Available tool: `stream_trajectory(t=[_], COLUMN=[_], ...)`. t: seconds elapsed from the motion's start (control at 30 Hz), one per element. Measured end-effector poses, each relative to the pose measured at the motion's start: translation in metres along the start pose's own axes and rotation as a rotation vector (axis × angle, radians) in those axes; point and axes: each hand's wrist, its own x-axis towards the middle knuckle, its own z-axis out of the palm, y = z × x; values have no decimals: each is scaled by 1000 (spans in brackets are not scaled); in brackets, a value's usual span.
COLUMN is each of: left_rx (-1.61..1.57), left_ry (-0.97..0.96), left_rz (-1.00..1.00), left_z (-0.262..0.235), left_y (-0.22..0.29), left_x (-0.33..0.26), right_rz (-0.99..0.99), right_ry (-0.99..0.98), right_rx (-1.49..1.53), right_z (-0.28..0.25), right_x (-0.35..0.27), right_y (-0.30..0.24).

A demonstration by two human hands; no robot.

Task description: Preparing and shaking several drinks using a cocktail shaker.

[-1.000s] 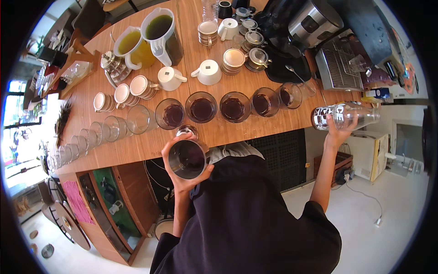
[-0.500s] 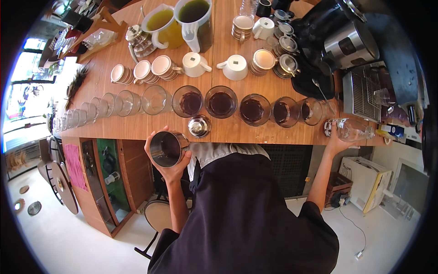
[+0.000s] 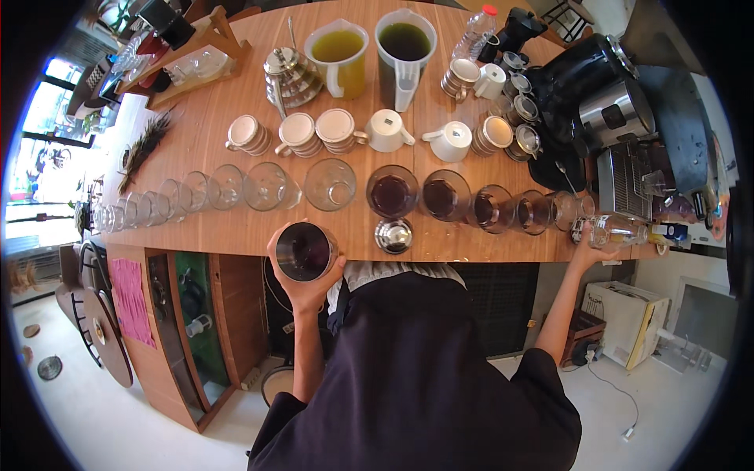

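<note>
My left hand (image 3: 305, 289) is wrapped round a metal shaker tin (image 3: 336, 250), held at the table's front edge with dark liquid (image 3: 302, 253) inside. Far to the right, my right hand (image 3: 591, 250) grips a clear glass bottle (image 3: 620, 230) low on its body. A row of glasses runs along the front of the table. Clear glasses (image 3: 267, 186) stand on the left, and several glasses with dark liquid (image 3: 393, 195) are to the right. A shiny domed metal piece (image 3: 393, 235) sits in front of the first dark one.
Behind the glasses stand striped cups (image 3: 335, 129) and upturned white cups (image 3: 387, 129). Farther back are a metal kettle (image 3: 292, 78), a jug of yellow-green liquid (image 3: 338, 59) and a jug of darker liquid (image 3: 404, 55). A black-and-steel machine (image 3: 613, 106) fills the right side.
The view has shifted, so the table's things appear farther right and lower. My left hand has moved the tin left, away from the domed metal piece. My right hand stays on the bottle.
</note>
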Motion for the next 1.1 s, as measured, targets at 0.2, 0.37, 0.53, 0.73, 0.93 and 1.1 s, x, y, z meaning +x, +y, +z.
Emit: stream_trajectory(t=[0.2,0.37,0.53,0.73,0.93,1.1], left_rx=[-70,-85,-167,-156,-194,-86], left_ry=[-63,-164,-278,-364,-366,-309], left_rz=[33,113,100,159,138,170], left_z=[-32,-57,-72,-81,-79,-71], left_y=[-17,-30,-35,-40,-36,-29], left_x=[29,51,62,65,55,45], right_rz=[-21,-660,-798,-558,-141,-204], right_ry=[80,-510,-839,-761,-777,-814], right_rx=[-145,8,248,85,192,372], right_z=[-16,-9,34,54,60,51], right_x=[-130,-247,-316,-344,-350,-340], right_y=[-84,-178,-244,-267,-248,-239])
